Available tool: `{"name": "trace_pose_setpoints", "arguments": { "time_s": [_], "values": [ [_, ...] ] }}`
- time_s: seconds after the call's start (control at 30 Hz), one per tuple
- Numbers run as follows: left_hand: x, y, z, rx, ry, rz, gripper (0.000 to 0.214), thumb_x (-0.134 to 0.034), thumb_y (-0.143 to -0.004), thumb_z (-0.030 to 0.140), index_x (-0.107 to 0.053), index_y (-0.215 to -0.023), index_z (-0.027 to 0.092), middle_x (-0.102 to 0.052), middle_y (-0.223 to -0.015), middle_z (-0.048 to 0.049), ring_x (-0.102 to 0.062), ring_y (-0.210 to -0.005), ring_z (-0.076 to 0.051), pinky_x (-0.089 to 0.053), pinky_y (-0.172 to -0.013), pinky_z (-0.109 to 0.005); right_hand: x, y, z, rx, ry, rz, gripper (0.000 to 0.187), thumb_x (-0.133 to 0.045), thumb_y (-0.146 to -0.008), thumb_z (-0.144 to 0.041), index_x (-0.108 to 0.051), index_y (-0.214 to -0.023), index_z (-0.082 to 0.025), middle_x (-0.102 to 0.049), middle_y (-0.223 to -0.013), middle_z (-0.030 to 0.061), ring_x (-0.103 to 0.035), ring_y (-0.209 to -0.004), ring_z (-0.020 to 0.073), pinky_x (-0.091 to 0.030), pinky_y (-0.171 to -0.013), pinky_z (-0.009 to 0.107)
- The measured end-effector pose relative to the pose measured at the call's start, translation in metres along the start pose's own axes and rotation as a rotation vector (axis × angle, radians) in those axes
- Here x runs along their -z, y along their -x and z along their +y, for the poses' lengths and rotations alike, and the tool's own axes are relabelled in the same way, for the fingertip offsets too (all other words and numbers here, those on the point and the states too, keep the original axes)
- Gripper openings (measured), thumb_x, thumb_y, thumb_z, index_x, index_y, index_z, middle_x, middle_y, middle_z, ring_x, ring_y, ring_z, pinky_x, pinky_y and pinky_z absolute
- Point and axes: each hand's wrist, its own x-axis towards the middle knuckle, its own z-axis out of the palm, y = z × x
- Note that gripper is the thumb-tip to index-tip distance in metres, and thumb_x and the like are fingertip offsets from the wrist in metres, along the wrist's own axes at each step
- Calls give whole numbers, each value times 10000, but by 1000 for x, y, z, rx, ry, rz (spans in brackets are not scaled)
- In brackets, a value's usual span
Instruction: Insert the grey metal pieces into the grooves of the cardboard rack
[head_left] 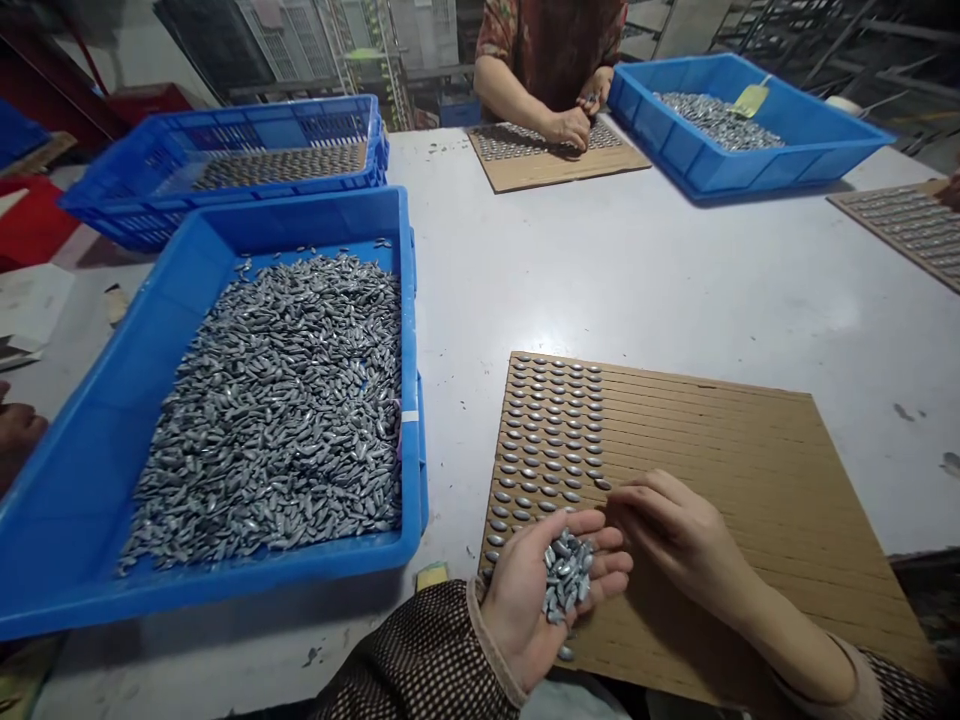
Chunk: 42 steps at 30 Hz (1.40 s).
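Note:
My left hand (529,590) lies palm up, cupping a small heap of grey spindle-shaped metal pieces (566,575). Below it is a sheet of ridged brown cardboard (712,440), with short rows of the same pieces (555,410) set in its grooves along the left side. My right hand (675,540) is over the cardboard, its thumb and fingers pinched together at a single grey spindle-shaped piece (602,484) at the end of a row. The fingertips are partly hidden. My left hand covers some of the lower rows.
To the left stands a blue tub (416,440) of loose pieces, with a blue crate (225,110) behind it. Across the white table (465,290), a person's hands (568,128) work on another cardboard sheet (562,175). Another blue tub (810,170) and filled sheet (900,230) are at right.

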Motion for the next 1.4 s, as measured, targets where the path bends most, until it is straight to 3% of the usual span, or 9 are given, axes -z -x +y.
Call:
{"name": "trace_pose_setpoints", "arguments": {
  "time_s": [0.23,0.43,0.53,0.77,1.23,1.3,1.4],
  "values": [
    [1,3,6,54,-1,-71,336,-494,-924,355,-646,-983,62,-696,-824,-121,-695,-650,-174,-538,-598,-248,-11,2,7,-28,319,98,114,-542,-941,-243,-639,-976,-196,-643,-879,65,-597,-799,181,-481,-689,287],
    [-2,8,14,-59,138,-77,303,-533,-909,297,-639,-1070,63,-709,-996,-150,-709,-888,-232,-554,-822,-333,-12,-6,9,-23,287,84,143,-509,-953,-246,-645,-941,-204,-639,-860,61,-594,-779,176,-481,-661,276],
    [-2,8,15,-31,129,-63,315,-550,-899,292,-638,-1085,53,-709,-990,-158,-710,-865,-226,-553,-824,-334,-13,-5,10,-4,278,112,135,-519,-948,-233,-650,-931,-205,-647,-864,58,-603,-776,167,-485,-661,266],
    [1,7,21,-109,183,-2,258,-559,-894,270,-632,-1056,84,-711,-1011,-134,-709,-886,-220,-566,-819,-325,-20,-6,7,28,302,99,118,-526,-947,-192,-641,-926,-195,-639,-849,60,-590,-785,169,-474,-690,272],
    [2,5,17,-99,140,0,375,-589,-882,287,-611,-1181,63,-682,-1146,-162,-687,-998,-259,-533,-929,-373,-12,-16,-1,44,459,-31,226,-477,-948,-194,-610,-765,-197,-609,-789,49,-550,-725,154,-379,-574,238],
    [2,5,17,-97,135,-9,396,-601,-875,293,-606,-1201,67,-667,-1187,-168,-677,-1025,-263,-520,-953,-381,-8,-15,-4,31,411,-8,197,-484,-953,-207,-625,-815,-195,-611,-794,48,-558,-724,152,-399,-589,237],
    [1,6,17,-83,126,-25,403,-605,-873,291,-604,-1215,78,-659,-1210,-168,-672,-1031,-259,-511,-960,-389,1,-11,-17,10,208,33,163,-492,-958,-204,-632,-1039,-188,-619,-904,70,-582,-801,160,-466,-681,255]
  ]
}}
